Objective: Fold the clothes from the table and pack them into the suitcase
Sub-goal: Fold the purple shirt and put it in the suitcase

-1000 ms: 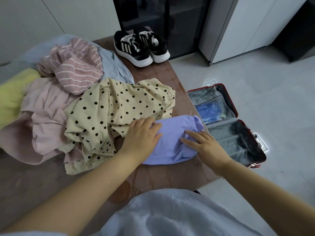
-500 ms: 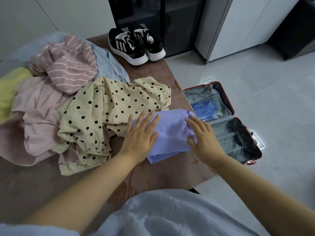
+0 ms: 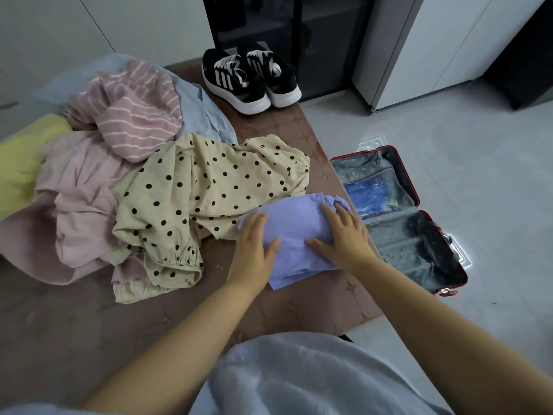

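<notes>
Folding has moved on a step in the last second: the lilac garment lay stretched out toward the right edge of the table, and you have now drawn it in to a shorter, thicker packet. Your right hand has come up from the packet's near right corner and now lies on top of it, fingers spread and nearly straight, fingertips at the bunched far end and thumb reaching in toward the middle. Your left hand has stayed on the left side, palm down, fingers straight along the edge and thumb resting on the cloth. Neither hand grips anything; both only press. To my eye this piece is almost folded and close to ready for lifting, though the far right end is still rumpled and the near layers are not squared. The packet sits at the table's right side, its far left edge touching the polka-dot garment, with the open suitcase on the floor just beside the table. Its longer run goes on a slant, from the loose near corner by your left wrist up to the bunched end under your right fingertips, and that bunched end points toward the suitcase's far half. The rest of the heap is still unfolded.
</notes>
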The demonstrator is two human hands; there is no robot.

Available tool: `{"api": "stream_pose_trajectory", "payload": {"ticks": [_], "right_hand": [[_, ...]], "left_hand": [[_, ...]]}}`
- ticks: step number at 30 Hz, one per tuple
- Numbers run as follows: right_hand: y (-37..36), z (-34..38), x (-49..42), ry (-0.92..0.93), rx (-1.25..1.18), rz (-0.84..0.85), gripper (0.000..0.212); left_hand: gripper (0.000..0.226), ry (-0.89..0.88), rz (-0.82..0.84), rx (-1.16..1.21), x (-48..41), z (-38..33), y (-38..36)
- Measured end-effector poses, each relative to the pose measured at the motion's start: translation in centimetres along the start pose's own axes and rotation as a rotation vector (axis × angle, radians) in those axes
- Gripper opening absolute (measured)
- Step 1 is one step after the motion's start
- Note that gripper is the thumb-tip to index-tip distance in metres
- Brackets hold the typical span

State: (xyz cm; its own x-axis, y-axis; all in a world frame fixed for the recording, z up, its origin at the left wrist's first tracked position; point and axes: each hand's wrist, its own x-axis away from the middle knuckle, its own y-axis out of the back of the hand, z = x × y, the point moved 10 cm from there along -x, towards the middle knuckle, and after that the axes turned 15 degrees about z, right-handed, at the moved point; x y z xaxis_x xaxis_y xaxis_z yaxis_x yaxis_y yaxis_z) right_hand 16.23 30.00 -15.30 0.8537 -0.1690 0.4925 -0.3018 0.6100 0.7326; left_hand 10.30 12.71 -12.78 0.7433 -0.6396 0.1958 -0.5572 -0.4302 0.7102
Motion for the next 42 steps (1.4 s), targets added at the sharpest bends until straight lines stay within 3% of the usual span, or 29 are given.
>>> {"api": "stream_pose_trajectory", "payload": {"ticks": [2, 3, 8, 13, 18, 21, 25, 32, 35, 38, 42], "right_hand": [[2.0, -0.8, 0.7, -0.025, -0.312, -0.161, 0.084], [2.5, -1.5, 0.9, -0.077, -0.427, -0.216, 0.079], [-0.1, -1.8, 0.3, -0.243, -0.676, -0.033, 0.081], [-1.4, -1.8, 1.4, -0.255, -0.575, 0.002, 0.066], [-1.1, -4.1, 3.9, -0.229, -0.708, -0.118, 0.056], [-0.5, -6.9, 5.4, -0.238, -0.774, -0.126, 0.036], [1.9, -12.2, 6.6, -0.253, -0.857, -0.119, 0.042], [9.1, -25.8, 9.8, -0.254, -0.858, -0.184, 0.030], [11.8, -32.6, 11.1, -0.305, -0.810, -0.199, 0.028], [12.4, -38.0, 10.8, -0.390, -0.763, -0.147, 0.034], [10.2, -44.0, 8.1, -0.478, -0.712, -0.075, 0.049]], "left_hand": [[0.044, 0.137, -0.305, 0.277, 2.0, 1.9, 3.4], [0.040, 0.237, -0.358, 0.372, 2.7, 3.1, 3.6], [0.062, 0.543, -0.069, 0.563, 2.7, 5.8, -0.9], [0.052, 0.531, 0.055, 0.466, 2.2, 5.8, -2.1], [0.038, 0.474, 0.091, 0.450, 2.6, 3.4, -3.6], [0.034, 0.419, 0.098, 0.421, 1.9, 0.7, -4.8], [0.036, 0.295, 0.048, 0.480, -0.2, -4.8, -7.4], [0.056, 0.280, 0.064, 0.626, -6.5, -16.1, -18.3], [0.054, 0.319, 0.118, 0.706, -8.8, -19.5, -24.6], [0.055, 0.389, 0.182, 0.762, -10.6, -20.3, -30.9], [0.039, 0.551, 0.247, 0.765, -12.9, -17.6, -38.9]]}}
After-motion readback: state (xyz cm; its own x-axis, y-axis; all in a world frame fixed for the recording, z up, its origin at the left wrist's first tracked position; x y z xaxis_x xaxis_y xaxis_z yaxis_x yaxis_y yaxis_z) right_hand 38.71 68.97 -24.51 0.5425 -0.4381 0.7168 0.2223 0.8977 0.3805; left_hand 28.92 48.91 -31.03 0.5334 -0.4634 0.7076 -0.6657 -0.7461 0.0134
